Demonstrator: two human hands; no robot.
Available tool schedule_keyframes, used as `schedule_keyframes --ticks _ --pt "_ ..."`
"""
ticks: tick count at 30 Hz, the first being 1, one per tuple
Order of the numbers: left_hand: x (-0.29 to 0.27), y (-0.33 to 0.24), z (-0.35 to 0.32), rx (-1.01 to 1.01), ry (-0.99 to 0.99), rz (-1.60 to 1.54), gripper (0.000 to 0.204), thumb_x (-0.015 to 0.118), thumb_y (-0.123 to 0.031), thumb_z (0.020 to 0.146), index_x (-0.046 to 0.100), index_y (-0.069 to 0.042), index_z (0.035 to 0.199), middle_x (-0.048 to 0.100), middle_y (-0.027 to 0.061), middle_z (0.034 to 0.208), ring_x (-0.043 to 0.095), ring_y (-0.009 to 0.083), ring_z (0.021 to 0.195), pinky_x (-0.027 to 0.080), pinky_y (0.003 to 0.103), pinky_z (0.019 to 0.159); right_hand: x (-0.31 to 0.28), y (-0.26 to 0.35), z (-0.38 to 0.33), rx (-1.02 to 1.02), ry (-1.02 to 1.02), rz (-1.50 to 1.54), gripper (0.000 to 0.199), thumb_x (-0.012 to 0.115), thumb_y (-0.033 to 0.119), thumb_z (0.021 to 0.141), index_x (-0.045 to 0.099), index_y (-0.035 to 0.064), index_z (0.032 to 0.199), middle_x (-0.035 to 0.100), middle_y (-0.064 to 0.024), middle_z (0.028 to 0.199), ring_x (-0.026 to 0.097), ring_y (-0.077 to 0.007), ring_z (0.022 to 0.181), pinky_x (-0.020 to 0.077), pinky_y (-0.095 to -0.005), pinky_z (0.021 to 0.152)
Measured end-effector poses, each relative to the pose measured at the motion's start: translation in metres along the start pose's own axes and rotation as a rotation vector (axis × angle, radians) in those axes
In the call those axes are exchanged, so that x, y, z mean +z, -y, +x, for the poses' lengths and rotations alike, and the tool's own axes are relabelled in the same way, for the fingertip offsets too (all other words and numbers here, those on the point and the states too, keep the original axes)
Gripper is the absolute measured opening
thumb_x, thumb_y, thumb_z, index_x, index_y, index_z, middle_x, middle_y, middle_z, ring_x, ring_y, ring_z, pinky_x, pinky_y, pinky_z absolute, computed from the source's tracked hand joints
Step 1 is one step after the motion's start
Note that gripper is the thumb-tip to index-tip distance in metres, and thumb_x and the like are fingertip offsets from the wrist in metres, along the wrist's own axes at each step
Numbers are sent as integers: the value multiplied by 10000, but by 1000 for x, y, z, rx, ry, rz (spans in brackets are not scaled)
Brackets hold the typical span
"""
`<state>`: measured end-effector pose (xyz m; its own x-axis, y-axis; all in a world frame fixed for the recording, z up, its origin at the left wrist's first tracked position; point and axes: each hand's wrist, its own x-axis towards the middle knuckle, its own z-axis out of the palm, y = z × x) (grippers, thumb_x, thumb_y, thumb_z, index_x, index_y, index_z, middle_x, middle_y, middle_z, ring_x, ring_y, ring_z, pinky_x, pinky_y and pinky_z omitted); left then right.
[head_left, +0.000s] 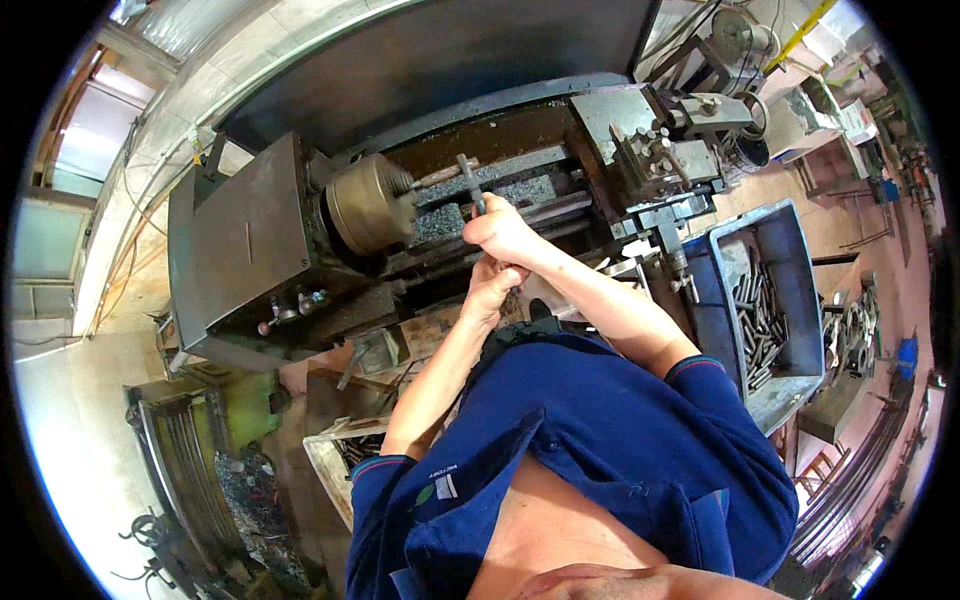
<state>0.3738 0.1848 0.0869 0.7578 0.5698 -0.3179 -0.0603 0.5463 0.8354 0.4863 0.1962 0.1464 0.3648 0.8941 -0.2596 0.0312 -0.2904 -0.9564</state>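
Observation:
My right hand (500, 230) is closed round a narrow grey metal bar-shaped tool (471, 183), whose far end rests by the tip of a short metal rod (437, 177). Whether the two touch, I cannot tell. That rod sticks out of the round lathe chuck (368, 205), whose right edge looks blurred. Just below and nearer to me, my left hand (490, 288) is closed, its fingers pressed together close to the right wrist. What it holds, if anything, is hidden.
Metal chips (526, 190) lie on the lathe bed. The tool carriage (655, 165) stands to the right. A blue bin (800, 300) beside it holds several metal rods. Lever knobs (285, 315) project from the headstock (240, 240) on the left. A wooden box (325, 460) stands lower left.

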Motion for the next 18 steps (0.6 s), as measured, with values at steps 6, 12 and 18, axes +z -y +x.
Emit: schedule_keyframes --ticks 6,12,18 --pt "7 -5 3 45 83 25 496 713 -278 651 504 -5 1008 576 42 806 554 130 752 456 242 595 -4 -7 -1 64 -57 70 204 588 114 617 491 8 763 509 -67 663 492 -156 651 423 -306 580" --pt "-6 -10 -2 -12 61 -62 535 700 -95 634 469 2 1107 570 37 966 556 124 866 454 250 762 6 6 -2 71 -10 50 197 579 112 607 473 33 754 473 -55 676 442 -150 644 377 -299 571" --pt "11 -3 7 15 79 -74 559 677 -119 658 402 6 1128 551 59 870 542 143 744 463 264 625 -7 -7 -1 64 -57 67 238 580 113 596 490 6 788 480 -59 683 461 -155 669 398 -296 595"
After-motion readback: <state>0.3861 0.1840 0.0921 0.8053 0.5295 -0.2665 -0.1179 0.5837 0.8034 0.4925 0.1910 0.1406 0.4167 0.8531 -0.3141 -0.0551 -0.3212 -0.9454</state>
